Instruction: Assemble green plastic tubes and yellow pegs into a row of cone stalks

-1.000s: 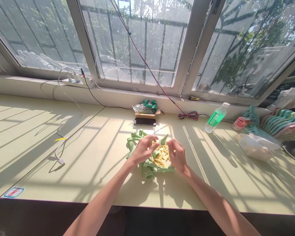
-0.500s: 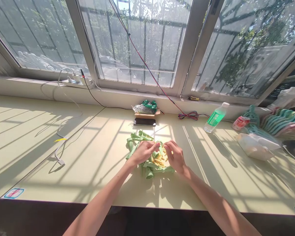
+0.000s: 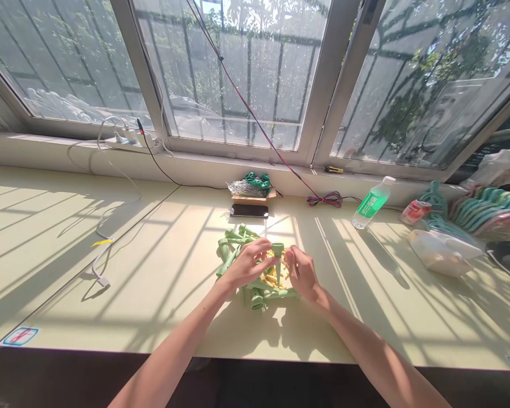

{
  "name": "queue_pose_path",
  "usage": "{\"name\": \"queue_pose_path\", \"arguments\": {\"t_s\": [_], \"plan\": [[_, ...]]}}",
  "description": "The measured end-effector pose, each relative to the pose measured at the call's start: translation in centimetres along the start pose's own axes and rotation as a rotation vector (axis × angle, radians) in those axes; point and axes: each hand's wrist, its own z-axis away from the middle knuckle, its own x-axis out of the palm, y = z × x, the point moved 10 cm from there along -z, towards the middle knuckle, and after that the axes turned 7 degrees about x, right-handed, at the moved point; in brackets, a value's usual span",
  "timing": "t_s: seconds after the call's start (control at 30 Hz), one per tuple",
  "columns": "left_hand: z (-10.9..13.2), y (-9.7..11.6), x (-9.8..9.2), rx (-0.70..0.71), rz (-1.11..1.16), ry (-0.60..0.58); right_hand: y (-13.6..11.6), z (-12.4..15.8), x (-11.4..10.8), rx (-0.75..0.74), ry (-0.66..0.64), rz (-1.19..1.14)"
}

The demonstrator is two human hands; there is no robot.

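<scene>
While hands (image 3: 250,263) flank it, a cone (image 3: 277,250) points downward.

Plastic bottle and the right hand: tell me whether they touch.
Apart: the head view shows bare tabletop between the bottle and the right hand.

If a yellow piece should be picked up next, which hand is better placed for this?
Probably the right hand: it is close beside the yellow pieces, while the left hand seems to hold the green cone. Whether the right already pinches something is unclear.
</scene>
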Motion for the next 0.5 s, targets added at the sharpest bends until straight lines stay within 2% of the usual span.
{"name": "queue_pose_path", "arguments": {"t_s": [0.23,0.4,0.5], "plan": [[0.0,-0.3,0.1,-0.019,0.032,0.02,-0.4,0.0,-0.5,-0.047,0.076,0.033],[0.0,-1.4,-0.6,-0.114,0.079,0.091,-1.0,0.0,-2.0,-0.063,0.21,0.076],[0.1,-2.1,-1.1,-0.191,0.122,0.124,-1.3,0.0,-2.1,-0.087,0.208,0.084]]}}
